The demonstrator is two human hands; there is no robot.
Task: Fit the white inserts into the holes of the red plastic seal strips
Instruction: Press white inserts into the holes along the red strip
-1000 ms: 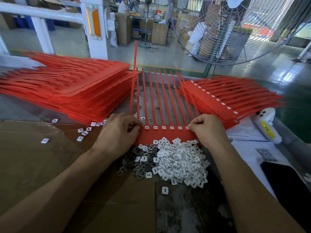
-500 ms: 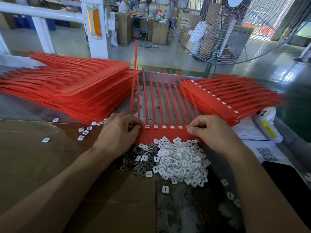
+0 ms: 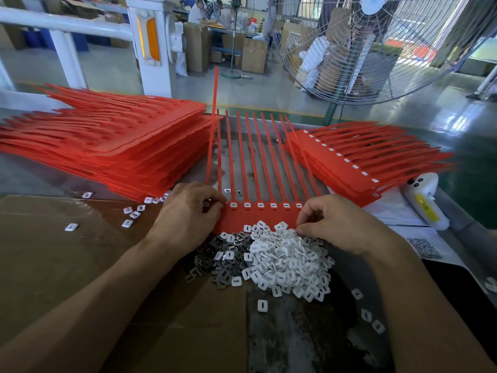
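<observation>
Risk was mainly misfeeds: grey metal clips point(image 3: 215, 261) lay mixed against the inserts point(image 3: 289, 261), so the right hand point(image 3: 341, 224), fingers curled at the pile's top, insert in them unclear, could grab one. Left hand point(image 3: 185, 216) pinched the strip point(image 3: 258, 215) end; slip would shift the holes. Yellow label on the white device point(image 3: 427, 208) was unreadable, QR code only.

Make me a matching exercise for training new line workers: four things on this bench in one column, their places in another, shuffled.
Things:
1. tall red strip stack
2. red stack with white inserts fitted
3. white insert pile
4. grey metal clips

Places:
A. far right
B. near the left wrist
C. far left
D. under the right hand

Pairs: 1-C, 2-A, 3-D, 4-B
</observation>
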